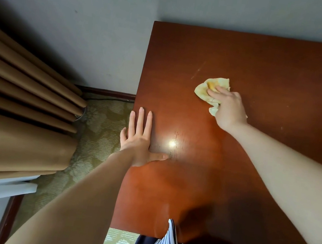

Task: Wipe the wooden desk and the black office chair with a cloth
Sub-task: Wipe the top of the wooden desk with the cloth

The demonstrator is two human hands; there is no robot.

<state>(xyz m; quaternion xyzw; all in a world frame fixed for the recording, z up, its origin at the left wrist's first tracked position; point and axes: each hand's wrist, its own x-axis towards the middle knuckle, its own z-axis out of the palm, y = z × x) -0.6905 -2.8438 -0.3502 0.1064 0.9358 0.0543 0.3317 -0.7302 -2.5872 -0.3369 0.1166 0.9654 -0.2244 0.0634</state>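
Head view: crumpled pale-yellow cloth (pixel 202 91) on glossy reddish wooden desk (pixel 269 62)

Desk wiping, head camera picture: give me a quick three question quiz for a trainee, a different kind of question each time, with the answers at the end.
1. True or false: the left hand lies flat on the desk near its left edge, fingers straight.
2. What is the right hand doing? A) holding the cloth against the desk top; B) resting empty on the desk; C) lifting a cup.
3. Fill in: the brown curtain hangs to the ___ of the desk.
Key: 1 true; 2 A; 3 left.
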